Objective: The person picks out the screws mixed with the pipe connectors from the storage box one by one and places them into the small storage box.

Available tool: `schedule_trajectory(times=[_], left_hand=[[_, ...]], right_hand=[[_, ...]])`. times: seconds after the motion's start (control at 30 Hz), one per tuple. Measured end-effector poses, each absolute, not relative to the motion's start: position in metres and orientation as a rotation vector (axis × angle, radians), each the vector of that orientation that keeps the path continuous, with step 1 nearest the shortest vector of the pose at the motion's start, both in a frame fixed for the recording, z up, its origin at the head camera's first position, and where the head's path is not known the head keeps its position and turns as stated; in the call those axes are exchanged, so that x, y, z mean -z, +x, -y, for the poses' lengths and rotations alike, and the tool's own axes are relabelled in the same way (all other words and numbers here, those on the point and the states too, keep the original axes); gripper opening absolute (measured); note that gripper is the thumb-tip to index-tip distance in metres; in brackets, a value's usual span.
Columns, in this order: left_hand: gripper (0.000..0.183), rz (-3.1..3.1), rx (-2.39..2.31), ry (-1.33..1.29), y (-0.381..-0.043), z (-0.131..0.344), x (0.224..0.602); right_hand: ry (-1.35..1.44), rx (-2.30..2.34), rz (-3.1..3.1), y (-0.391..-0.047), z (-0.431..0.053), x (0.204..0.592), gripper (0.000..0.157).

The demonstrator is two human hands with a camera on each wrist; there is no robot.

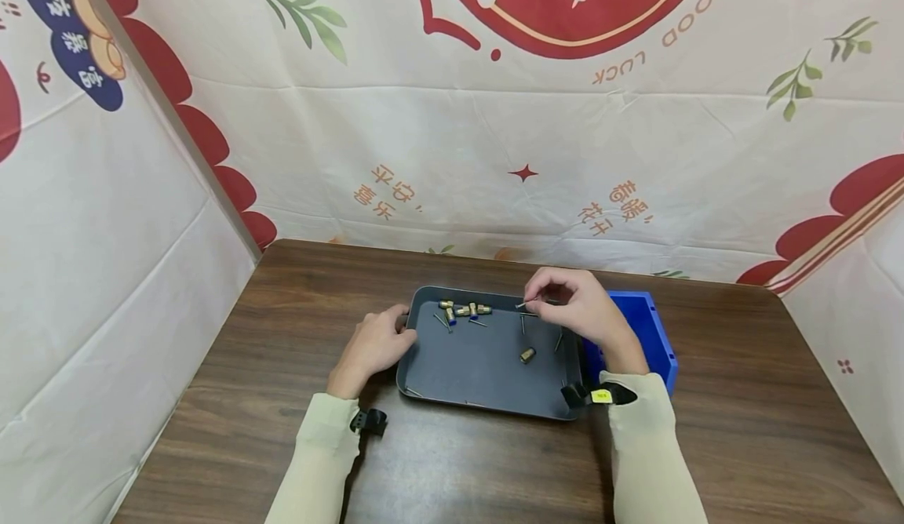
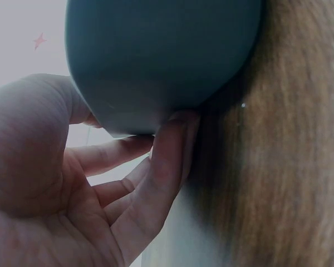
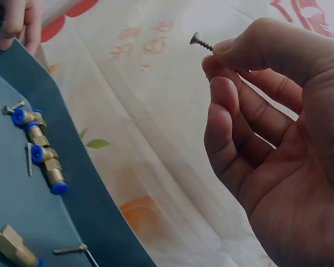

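Between thumb and forefinger my right hand (image 1: 575, 304) pinches a small countersunk screw (image 3: 199, 40), its head pointing outward, above the far right part of a dark grey tray (image 1: 487, 367). My left hand (image 1: 373, 343) grips the tray's left edge, thumb and fingers about the wall in the left wrist view. Several brass push-in fittings (image 3: 47, 161) with blue collars lie bunched at the tray's far left. One more brass fitting (image 1: 527, 355) lies apart, right of the tray's middle. Loose screws (image 1: 478, 322) are scattered around them.
A blue plastic bin (image 1: 653, 336) stands against the tray's right side, partly behind my right forearm. Both rest on a brown wood-grain table (image 1: 297, 296). A printed cloth (image 1: 452, 155) hangs along the table's far edge, with more cloth at both sides.
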State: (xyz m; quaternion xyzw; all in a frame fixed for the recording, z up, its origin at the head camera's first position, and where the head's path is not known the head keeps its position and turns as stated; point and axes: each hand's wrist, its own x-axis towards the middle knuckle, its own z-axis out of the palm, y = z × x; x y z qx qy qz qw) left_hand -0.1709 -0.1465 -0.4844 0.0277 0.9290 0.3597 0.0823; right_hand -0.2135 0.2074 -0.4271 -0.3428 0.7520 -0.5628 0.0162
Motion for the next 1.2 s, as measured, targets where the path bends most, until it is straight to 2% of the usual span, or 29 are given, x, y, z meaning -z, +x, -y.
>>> schedule_trajectory(times=[0.17,0.33,0.73,1.2], left_hand=[[0.049,-2.781,-1.081,0.092,-0.170,0.147,0.485],[0.048,-2.783,-1.078,0.088,-0.170,0.147,0.486],[0.046,-2.793,-1.075,0.083,-0.171,0.146,0.487],[0.050,-2.785,-1.064,0.068,-0.170,0.145,0.484]], right_hand=[[-1.054,1.847,-2.339,-0.208,-0.224,0.426,0.013],[-1.026,1.952,-2.366,-0.204,-0.239,0.423,0.023],[-0.865,2.104,-2.431,-0.196,-0.278,0.428,0.025],[-0.577,1.998,-2.712,-0.188,-0.317,0.447,0.011]])
